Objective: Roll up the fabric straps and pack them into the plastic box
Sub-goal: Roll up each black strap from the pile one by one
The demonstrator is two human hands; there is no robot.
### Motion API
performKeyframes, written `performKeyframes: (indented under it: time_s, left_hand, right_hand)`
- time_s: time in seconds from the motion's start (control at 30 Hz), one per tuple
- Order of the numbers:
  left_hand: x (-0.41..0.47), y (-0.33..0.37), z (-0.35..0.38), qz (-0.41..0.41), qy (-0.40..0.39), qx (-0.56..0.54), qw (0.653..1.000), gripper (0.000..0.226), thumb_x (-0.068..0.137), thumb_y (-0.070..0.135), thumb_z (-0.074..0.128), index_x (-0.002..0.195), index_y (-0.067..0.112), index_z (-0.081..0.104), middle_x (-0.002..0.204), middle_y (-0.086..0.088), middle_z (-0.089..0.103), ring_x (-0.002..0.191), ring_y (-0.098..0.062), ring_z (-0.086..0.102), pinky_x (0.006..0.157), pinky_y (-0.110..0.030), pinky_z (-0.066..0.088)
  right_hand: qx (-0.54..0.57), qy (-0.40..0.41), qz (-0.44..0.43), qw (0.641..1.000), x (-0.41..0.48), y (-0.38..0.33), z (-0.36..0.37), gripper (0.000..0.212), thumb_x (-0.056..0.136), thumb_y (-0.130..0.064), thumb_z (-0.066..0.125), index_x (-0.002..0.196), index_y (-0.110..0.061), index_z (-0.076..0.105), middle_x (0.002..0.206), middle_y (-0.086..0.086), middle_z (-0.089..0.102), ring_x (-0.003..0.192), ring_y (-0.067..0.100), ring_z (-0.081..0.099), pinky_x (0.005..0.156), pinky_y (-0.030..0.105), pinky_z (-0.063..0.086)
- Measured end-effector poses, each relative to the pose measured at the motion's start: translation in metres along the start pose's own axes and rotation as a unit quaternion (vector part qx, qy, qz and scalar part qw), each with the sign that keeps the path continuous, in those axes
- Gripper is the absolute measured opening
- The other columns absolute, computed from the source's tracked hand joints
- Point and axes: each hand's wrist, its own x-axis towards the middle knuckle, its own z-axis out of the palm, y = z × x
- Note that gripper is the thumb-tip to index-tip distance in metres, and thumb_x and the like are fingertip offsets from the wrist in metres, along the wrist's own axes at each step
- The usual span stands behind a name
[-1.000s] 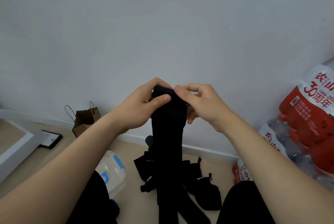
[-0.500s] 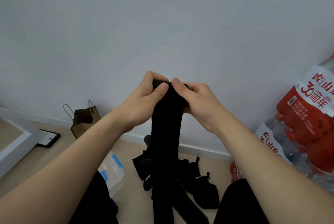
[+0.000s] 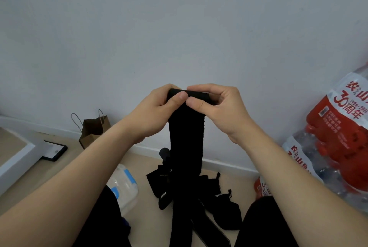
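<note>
**Both hands gripping the top of one black strap**

Watching remotely through the head camera, I saw the left hand [image 3: 151,111] and the right hand [image 3: 221,109] raised side by side in front of the pale wall [image 3: 179,27]. Both were closed on the upper end of a black fabric strap [image 3: 186,137]. The left thumb pressed on the front of the strap's top edge with the fingers curled behind it. The right thumb sat just beside it, almost touching, and the right fingers hooked over the top of a short rolled or folded section. I could not tell how many turns that section had.

The rest of the strap hung straight down between the forearms, all the way to the floor [image 3: 143,207]. There it met a heap of loose straps [image 3: 217,197], also black, lying near the floor's far edge by the skirting board.

The plastic box [image 3: 125,185] was clear with blue clips. It lay on the floor to the left of the heap, partly hidden behind the left forearm, and I could not see what was inside it.

A brown paper bag [image 3: 93,131] stood against the wall near the floor's far left. A flat black-framed item [image 3: 54,150] lay just to the left of the bag. Packs of bottled water [image 3: 338,137] in red and white wrap were stacked along the floor's right edge.
</note>
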Motion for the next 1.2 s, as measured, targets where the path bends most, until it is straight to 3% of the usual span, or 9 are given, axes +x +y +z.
performKeyframes:
  time_s: [0.17, 0.33, 0.47, 0.57, 0.7, 0.93, 1.0, 1.07, 1.2]
  left_hand:
    - [-0.004, -0.002, 0.000, 0.025, -0.016, -0.003, 1.000, 0.017, 0.113, 0.020, 0.056, 0.126, 0.017, 0.064, 0.113, -0.004, 0.073, 0.109, -0.024, 0.072, 0.101, -0.046, 0.058]
    - [-0.003, 0.001, -0.002, -0.021, -0.036, -0.115, 0.993, 0.033, 0.105, 0.038, 0.068, 0.130, 0.017, 0.068, 0.125, -0.018, 0.073, 0.111, -0.027, 0.074, 0.099, -0.045, 0.061]
    - [-0.002, -0.001, -0.004, 0.010, -0.031, -0.047, 0.998, 0.019, 0.109, 0.026, 0.064, 0.122, 0.017, 0.075, 0.114, -0.011, 0.078, 0.108, -0.030, 0.076, 0.092, -0.042, 0.065]
    - [-0.004, 0.000, -0.005, 0.051, -0.018, -0.030, 0.998, 0.017, 0.103, 0.014, 0.072, 0.119, 0.019, 0.076, 0.110, -0.001, 0.080, 0.105, -0.018, 0.077, 0.089, -0.029, 0.062]
    - [-0.006, 0.000, -0.006, 0.065, -0.016, -0.025, 0.997, 0.021, 0.102, 0.010, 0.073, 0.122, 0.017, 0.075, 0.116, -0.006, 0.077, 0.108, -0.019, 0.076, 0.093, -0.025, 0.059]
    - [-0.007, 0.002, 0.000, 0.049, -0.023, -0.040, 0.998, 0.019, 0.109, 0.025, 0.063, 0.126, 0.022, 0.071, 0.112, 0.000, 0.078, 0.103, -0.012, 0.073, 0.092, -0.032, 0.058]
    - [-0.009, 0.006, 0.002, 0.049, -0.074, -0.036, 0.995, 0.026, 0.114, 0.037, 0.049, 0.123, 0.035, 0.074, 0.099, 0.009, 0.074, 0.090, -0.010, 0.070, 0.082, -0.027, 0.056]
    - [-0.010, 0.007, 0.003, 0.034, -0.080, -0.038, 0.995, 0.038, 0.115, 0.048, 0.042, 0.119, 0.031, 0.075, 0.092, 0.006, 0.067, 0.083, -0.012, 0.064, 0.076, -0.031, 0.053]
    - [-0.006, 0.003, 0.002, 0.001, -0.026, -0.108, 0.994, 0.037, 0.106, 0.042, 0.060, 0.128, 0.013, 0.065, 0.108, -0.007, 0.074, 0.103, -0.024, 0.073, 0.096, -0.048, 0.057]
  right_hand:
    - [-0.024, -0.019, 0.042, 0.999, 0.000, -0.002, -0.009, 0.011, 0.098, -0.025, 0.080, 0.107, -0.019, 0.084, 0.090, 0.010, 0.082, 0.079, 0.020, 0.077, 0.070, 0.033, 0.061]
    - [-0.014, -0.015, 0.019, 1.000, -0.002, -0.002, -0.014, 0.029, 0.084, -0.016, 0.092, 0.110, -0.024, 0.082, 0.101, 0.008, 0.082, 0.093, 0.022, 0.078, 0.086, 0.042, 0.063]
    - [-0.037, -0.030, 0.021, 0.999, -0.005, 0.000, -0.013, 0.034, 0.081, -0.011, 0.094, 0.109, -0.028, 0.082, 0.106, 0.006, 0.081, 0.099, 0.024, 0.079, 0.092, 0.043, 0.065]
    - [0.037, -0.052, 0.071, 0.995, -0.004, -0.005, -0.015, 0.026, 0.091, -0.033, 0.083, 0.112, -0.018, 0.082, 0.100, 0.008, 0.080, 0.087, 0.026, 0.078, 0.074, 0.037, 0.065]
    - [0.020, -0.122, 0.144, 0.982, -0.006, -0.007, -0.018, 0.060, 0.091, -0.066, 0.070, 0.103, -0.008, 0.082, 0.092, 0.017, 0.078, 0.073, 0.028, 0.074, 0.064, 0.032, 0.061]
    - [0.039, -0.056, 0.065, 0.996, -0.006, -0.007, -0.017, 0.021, 0.094, -0.031, 0.083, 0.109, -0.016, 0.086, 0.093, 0.010, 0.081, 0.078, 0.020, 0.074, 0.064, 0.026, 0.058]
    - [0.016, -0.037, 0.041, 0.998, -0.006, -0.008, -0.017, 0.024, 0.090, -0.027, 0.088, 0.113, -0.020, 0.085, 0.096, 0.007, 0.083, 0.081, 0.019, 0.076, 0.065, 0.026, 0.058]
    - [-0.024, -0.021, 0.019, 0.999, -0.007, -0.009, -0.016, 0.030, 0.087, -0.025, 0.091, 0.116, -0.023, 0.085, 0.094, 0.004, 0.083, 0.078, 0.018, 0.077, 0.065, 0.025, 0.059]
    - [-0.027, -0.007, 0.006, 1.000, -0.009, -0.009, -0.017, 0.034, 0.086, -0.024, 0.092, 0.119, -0.026, 0.084, 0.092, 0.001, 0.082, 0.079, 0.018, 0.076, 0.064, 0.026, 0.059]
